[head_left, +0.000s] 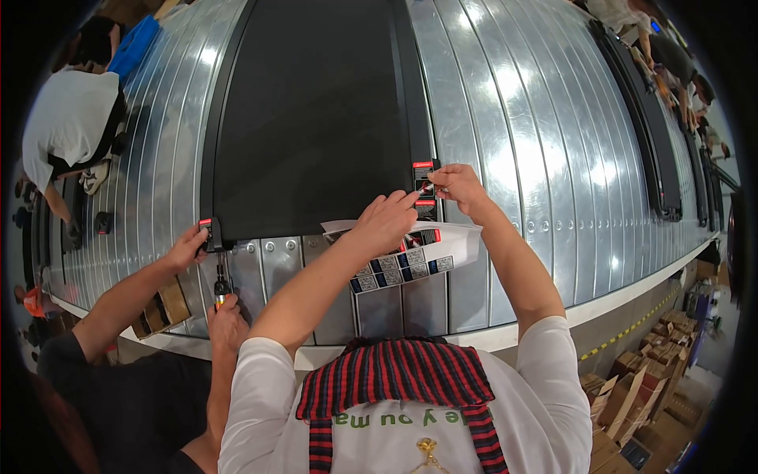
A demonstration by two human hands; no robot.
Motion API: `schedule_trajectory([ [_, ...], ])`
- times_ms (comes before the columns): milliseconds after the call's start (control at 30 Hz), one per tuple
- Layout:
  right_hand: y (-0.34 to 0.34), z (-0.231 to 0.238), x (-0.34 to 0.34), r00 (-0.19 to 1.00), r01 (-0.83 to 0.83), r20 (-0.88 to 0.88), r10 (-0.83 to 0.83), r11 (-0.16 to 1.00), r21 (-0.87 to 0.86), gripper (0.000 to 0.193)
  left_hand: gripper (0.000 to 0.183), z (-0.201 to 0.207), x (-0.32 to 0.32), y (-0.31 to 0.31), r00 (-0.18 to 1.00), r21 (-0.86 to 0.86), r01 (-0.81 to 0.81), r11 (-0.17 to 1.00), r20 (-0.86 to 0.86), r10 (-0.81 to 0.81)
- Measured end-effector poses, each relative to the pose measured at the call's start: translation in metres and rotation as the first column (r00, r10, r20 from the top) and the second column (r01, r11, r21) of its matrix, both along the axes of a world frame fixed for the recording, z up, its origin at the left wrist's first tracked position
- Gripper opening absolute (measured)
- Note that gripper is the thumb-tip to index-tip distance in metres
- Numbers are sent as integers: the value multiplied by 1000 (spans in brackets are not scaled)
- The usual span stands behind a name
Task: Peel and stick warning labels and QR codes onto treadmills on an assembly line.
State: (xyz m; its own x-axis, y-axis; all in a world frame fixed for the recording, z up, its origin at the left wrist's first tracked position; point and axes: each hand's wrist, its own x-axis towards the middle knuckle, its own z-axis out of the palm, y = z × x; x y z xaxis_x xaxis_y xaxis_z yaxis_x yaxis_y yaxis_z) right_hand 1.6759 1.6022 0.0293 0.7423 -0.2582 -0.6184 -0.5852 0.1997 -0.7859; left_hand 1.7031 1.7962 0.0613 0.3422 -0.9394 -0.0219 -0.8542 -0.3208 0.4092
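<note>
A black panel (308,118) in a dark frame lies on the metal surface. At its near right corner, a red, black and white sticker (425,172) sits on the frame rail. My right hand (462,188) is closed, thumb and fingers pinching the sticker's right edge. My left hand (387,223) reaches in from the other side, fingertips against the sticker. Beneath that hand is a curled white sheet of stickers (414,265), apparently gripped by it, though the palm hides where.
At the panel's near left corner, a co-worker's hand (189,246) holds the frame while their other hand (227,316) works a power screwdriver (222,286). Another person (71,118) crouches at far left. Long black bars (643,134) lie on the right. Cardboard boxes (632,395) fill the lower right floor.
</note>
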Motion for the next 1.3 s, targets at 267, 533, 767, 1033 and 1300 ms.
schedule_trajectory([
  [267,2,-4,2,999,11,30,-10,999,-46,13,10,9,5,-4,998,78,47,996,-41,-44],
  [533,8,8,-6,942,-71,4,336,210,-975,38,12,0,5,-5,997,-23,74,997,5,-74],
  [767,5,-18,6,991,-124,-53,122,707,-696,64,13,14,8,-11,990,68,126,990,55,-130],
  [1033,-8,-29,30,1000,-10,13,19,863,-506,52,13,5,9,4,990,39,127,991,-69,-124],
  [1300,-20,3,-88,998,-62,-33,52,870,-489,48,22,35,-28,72,845,5,-163,987,-515,142],
])
